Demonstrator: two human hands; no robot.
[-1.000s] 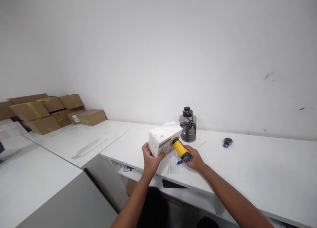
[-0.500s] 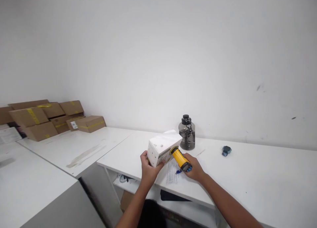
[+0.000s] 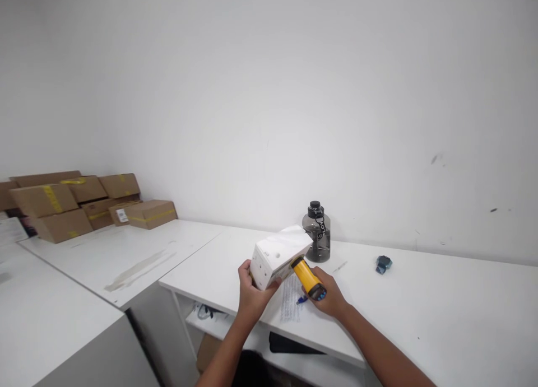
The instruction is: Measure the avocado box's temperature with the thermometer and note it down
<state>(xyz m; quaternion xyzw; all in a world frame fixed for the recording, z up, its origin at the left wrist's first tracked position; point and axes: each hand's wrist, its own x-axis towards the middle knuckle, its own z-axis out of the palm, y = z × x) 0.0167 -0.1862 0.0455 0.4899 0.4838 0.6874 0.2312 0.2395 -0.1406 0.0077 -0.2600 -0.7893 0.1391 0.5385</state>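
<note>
My left hand (image 3: 251, 293) is wrapped round the near left end of a white box (image 3: 282, 250), holding it tilted above the table. Dark marks show on the box's end, and printing on its side is seen at a steep angle. In my right hand (image 3: 330, 297) is a yellow and black handheld barcode scanner (image 3: 308, 276), its front end close to the box's right side. Whether it touches the box I cannot tell. Below them a printed sheet of paper (image 3: 290, 303) lies on the white table (image 3: 403, 314), with a small blue object (image 3: 301, 300) on it.
A dark see-through water jug (image 3: 318, 238) stands against the wall behind the box. Farther right lies a small bluish object (image 3: 383, 264). Cardboard boxes (image 3: 63, 224) are stacked at the far left. Under the tabletop, a shelf (image 3: 252, 328) holds a dark flat item (image 3: 290, 344).
The box has tipped so its printed side shows less and its top more. The scanner's rear end has turned, hiding its small screen. The whole view has shifted slightly.
</note>
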